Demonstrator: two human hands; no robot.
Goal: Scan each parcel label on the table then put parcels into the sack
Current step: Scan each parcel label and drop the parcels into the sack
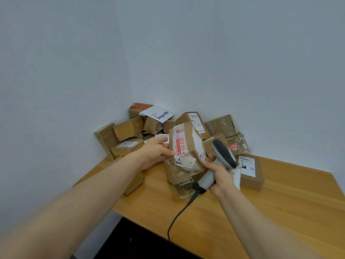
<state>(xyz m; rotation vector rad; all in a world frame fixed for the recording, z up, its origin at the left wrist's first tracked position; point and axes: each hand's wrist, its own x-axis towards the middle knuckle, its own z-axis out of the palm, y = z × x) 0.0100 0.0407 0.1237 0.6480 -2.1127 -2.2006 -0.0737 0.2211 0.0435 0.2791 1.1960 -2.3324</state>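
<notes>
Far L, against the pale wall: tall brown cardboard box stood on end at the room corner. A heap of brown taped cardboard parcels is piled beside & behind it, at the back of the light wooden surface. On top of the heap lies a white plastic mailer w/ blue lettering, tilted.

L hand comes in from lower L, grasping the crumpled brown cardboard parcel w/ red-and-white tape: thumb on its front face, fingers behind its L edge. Parcel is up off the surface, tilted, taped face toward the camera, in front of the heap. A torn white label shows on its lower part. Under it a squashed brown parcel wrapped in clear tape lies on the surface; can't tell if the two touch.

Just R of the held parcel: pale-grey & dark-grey handheld barcode scanner, head uppermost, near the parcel's R edge. R hand is clenched round its pale handle, forefinger stretched to the parcel's lower R corner. Black cable runs from the handle base down over the surface's front edge.

Further R: flat brown cardboard box w/ white printed label on top, on the surface, just beside the R hand.
</notes>
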